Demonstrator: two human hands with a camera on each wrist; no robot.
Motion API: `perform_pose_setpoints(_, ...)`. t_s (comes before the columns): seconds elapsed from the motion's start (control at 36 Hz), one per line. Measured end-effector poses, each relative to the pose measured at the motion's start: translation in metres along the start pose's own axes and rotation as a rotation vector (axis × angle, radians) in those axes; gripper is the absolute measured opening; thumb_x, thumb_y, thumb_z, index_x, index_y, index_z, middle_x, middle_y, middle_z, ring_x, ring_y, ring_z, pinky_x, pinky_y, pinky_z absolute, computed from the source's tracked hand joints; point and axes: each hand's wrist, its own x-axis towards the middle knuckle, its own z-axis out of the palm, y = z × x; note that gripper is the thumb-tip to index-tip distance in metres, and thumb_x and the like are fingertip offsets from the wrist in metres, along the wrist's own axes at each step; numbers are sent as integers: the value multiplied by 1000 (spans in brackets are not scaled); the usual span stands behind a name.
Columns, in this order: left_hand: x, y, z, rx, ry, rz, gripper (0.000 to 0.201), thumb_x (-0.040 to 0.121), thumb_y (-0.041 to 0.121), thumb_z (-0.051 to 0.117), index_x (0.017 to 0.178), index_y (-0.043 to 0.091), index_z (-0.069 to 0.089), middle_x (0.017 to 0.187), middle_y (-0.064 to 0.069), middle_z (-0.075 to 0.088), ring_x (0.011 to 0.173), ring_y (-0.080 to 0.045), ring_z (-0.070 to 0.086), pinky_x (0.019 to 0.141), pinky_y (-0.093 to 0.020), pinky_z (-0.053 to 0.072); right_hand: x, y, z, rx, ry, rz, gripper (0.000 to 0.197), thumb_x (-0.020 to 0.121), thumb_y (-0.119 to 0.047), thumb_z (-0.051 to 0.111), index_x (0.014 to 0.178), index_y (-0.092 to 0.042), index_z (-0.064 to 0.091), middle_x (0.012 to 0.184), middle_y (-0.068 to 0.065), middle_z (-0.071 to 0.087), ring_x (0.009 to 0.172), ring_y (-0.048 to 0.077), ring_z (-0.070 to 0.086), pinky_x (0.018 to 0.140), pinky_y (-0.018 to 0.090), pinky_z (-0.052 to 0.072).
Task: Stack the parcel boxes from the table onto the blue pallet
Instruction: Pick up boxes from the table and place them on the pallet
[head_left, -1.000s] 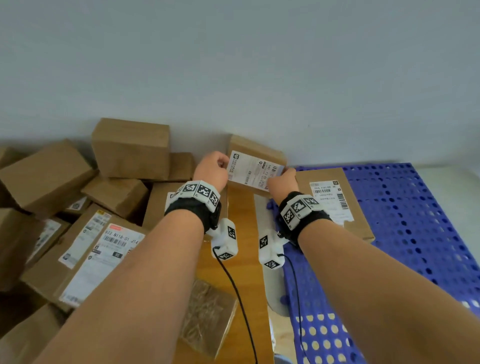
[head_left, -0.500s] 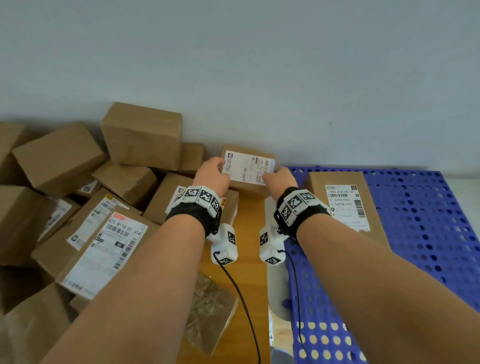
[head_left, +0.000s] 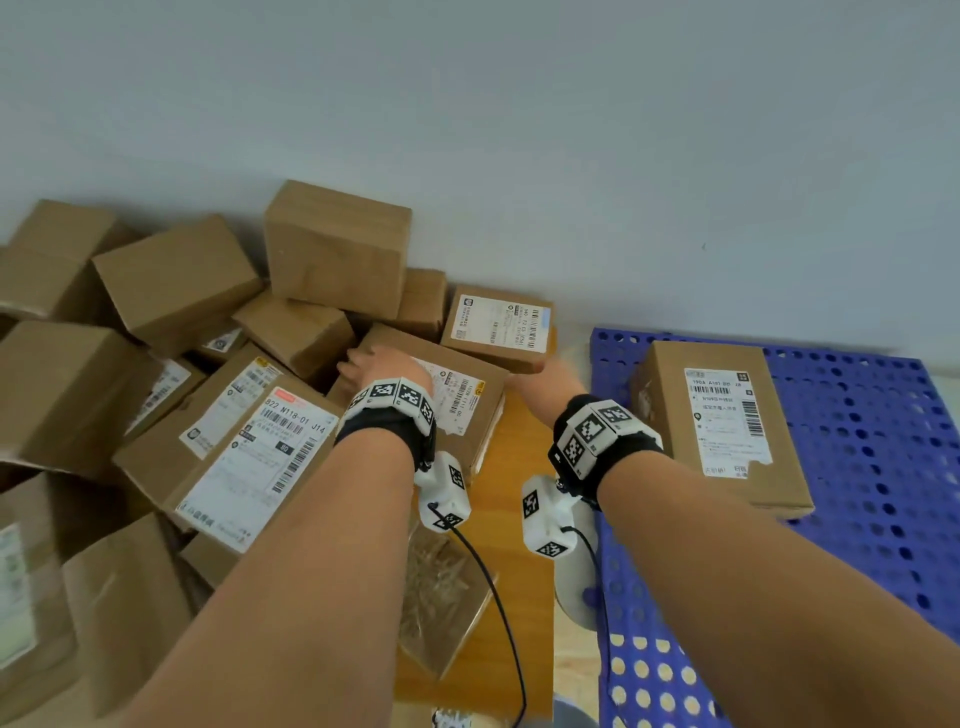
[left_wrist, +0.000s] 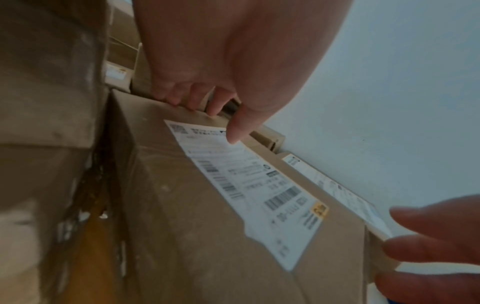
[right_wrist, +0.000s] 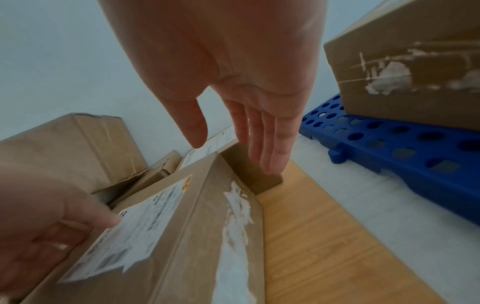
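Since its cardboard looks stiff and taped, the labelled box (head_left: 441, 395) lying on the desk (head_left: 519, 467) beside the blue pallet (head_left: 857, 415) should probably lift light and rigid from opposite edges. The left hand (head_left: 379, 364) hooks curled fingers (left_wrist: 197, 98) over its far edge; the right hand (right_wrist: 246, 82) hovers released, fingers straight, near its right end.

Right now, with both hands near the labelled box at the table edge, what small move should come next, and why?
Probably bring the right hand against the near box's right side. The left hand already curls over its far left edge, but the right hand's straight fingers hang beside it, seemingly short of touching, so no lift yet.
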Motion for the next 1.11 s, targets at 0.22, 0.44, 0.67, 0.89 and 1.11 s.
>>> perform_pose_setpoints(0.22,1,-3,11,40,61,-21,69,90,22,56,148,7,22,153,-18,21,141,-36,18,116,-49,16,-1,3,18,-39,-47,58,38,96,-25,57,130,-10,50,108,-1,58,86,14,54,70,23,44)
perform_pose_setpoints(0.44,-25,-2,10,139,13,106,71,86,25,61,143,3,27,138,-20,33,127,-35,34,103,-44,34,-3,7,16,-55,2,134,20,94,-20,54,111,-10,57,93,6,63,80,22,60,70,33,52)
perform_pose_setpoints(0.67,-49,-7,9,174,-12,306,79,93,20,55,152,8,4,130,-19,50,115,-32,55,73,-38,47,-9,19,-8,-181,109,191,22,96,-11,47,116,-6,54,109,12,64,96,28,63,83,36,54)
perform_pose_setpoints(0.89,-61,-18,23,230,26,448,37,96,27,49,127,8,46,128,-15,46,112,-29,52,85,-38,47,-20,27,-15,-167,165,187,31,94,-16,49,125,-12,51,116,11,62,97,26,62,75,35,51)
perform_pose_setpoints(1.11,-64,-16,41,280,5,667,55,89,37,57,137,13,41,137,-9,45,128,-29,39,107,-45,33,-38,57,-6,53,300,410,59,92,-18,57,140,-2,28,138,19,46,120,34,53,99,42,47)
